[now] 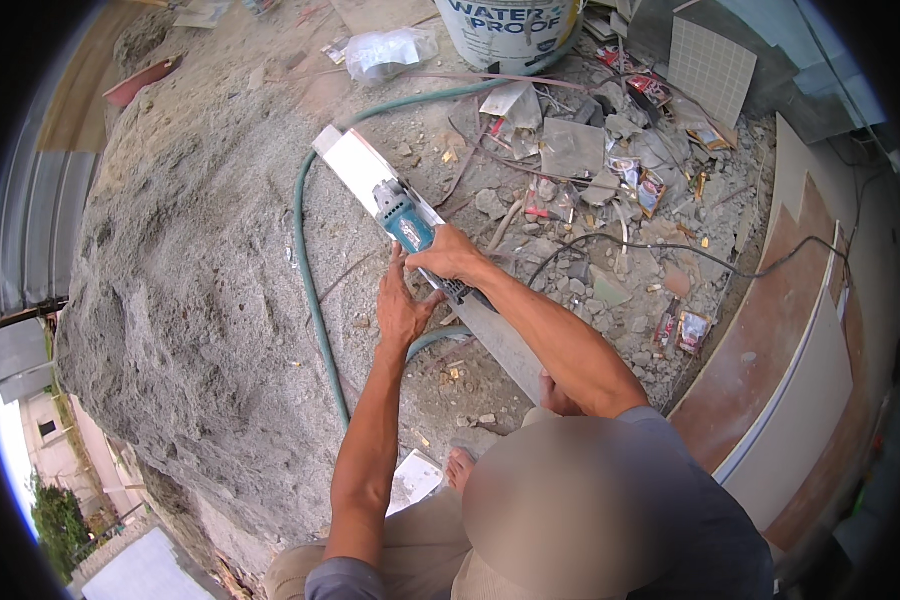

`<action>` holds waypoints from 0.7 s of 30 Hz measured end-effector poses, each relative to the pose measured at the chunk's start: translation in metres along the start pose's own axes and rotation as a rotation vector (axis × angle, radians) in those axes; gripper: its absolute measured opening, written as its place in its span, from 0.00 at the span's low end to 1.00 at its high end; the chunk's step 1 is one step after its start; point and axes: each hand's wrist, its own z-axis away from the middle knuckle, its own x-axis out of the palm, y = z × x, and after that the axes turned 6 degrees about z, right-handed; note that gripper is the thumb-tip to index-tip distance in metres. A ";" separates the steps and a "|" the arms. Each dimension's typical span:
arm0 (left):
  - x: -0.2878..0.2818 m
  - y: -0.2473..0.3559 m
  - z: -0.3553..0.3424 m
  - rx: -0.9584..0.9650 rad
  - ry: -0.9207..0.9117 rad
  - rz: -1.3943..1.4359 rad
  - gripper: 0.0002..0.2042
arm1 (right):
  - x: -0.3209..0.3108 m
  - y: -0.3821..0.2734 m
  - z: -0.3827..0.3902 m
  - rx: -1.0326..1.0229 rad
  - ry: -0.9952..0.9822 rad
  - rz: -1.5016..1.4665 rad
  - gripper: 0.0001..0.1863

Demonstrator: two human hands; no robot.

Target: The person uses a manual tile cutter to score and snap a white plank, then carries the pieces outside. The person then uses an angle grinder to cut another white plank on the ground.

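Big blue capitals [500,17], two lines, bold across white bucket [505,50], easily readable; finer print beneath, too small. Packets [651,190] in rubble [610,250], print illegible. Pale marking [413,231] on teal power tool [400,213], illegible too.

Your right hand [452,252] covers part of the blue tool [406,225], and the tool hides some of the white strip [346,165] under your fingers. You can't tell just what your left fingertips [396,251] touch. Right of your fingers, the black cord [690,249] goes out of sight behind your right arm [570,345]. Left of them, the green hose [308,270] slips behind your left arm [362,470]. Far past your fingers, the bucket [515,45] is cut off at the top. Nearer you than your fingers, one big patch [570,500] is all blurry.
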 end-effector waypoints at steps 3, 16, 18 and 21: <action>0.002 0.000 -0.002 0.017 0.008 -0.008 0.52 | 0.000 0.004 -0.002 0.016 -0.009 0.005 0.23; 0.001 -0.002 0.000 0.035 0.002 -0.020 0.53 | -0.004 0.005 0.011 0.042 -0.066 0.023 0.33; 0.000 0.000 0.000 0.008 -0.017 -0.030 0.55 | -0.004 0.005 0.014 0.045 -0.071 0.010 0.33; -0.001 0.001 0.000 0.007 -0.011 -0.001 0.58 | -0.006 0.004 0.018 0.048 -0.070 0.011 0.32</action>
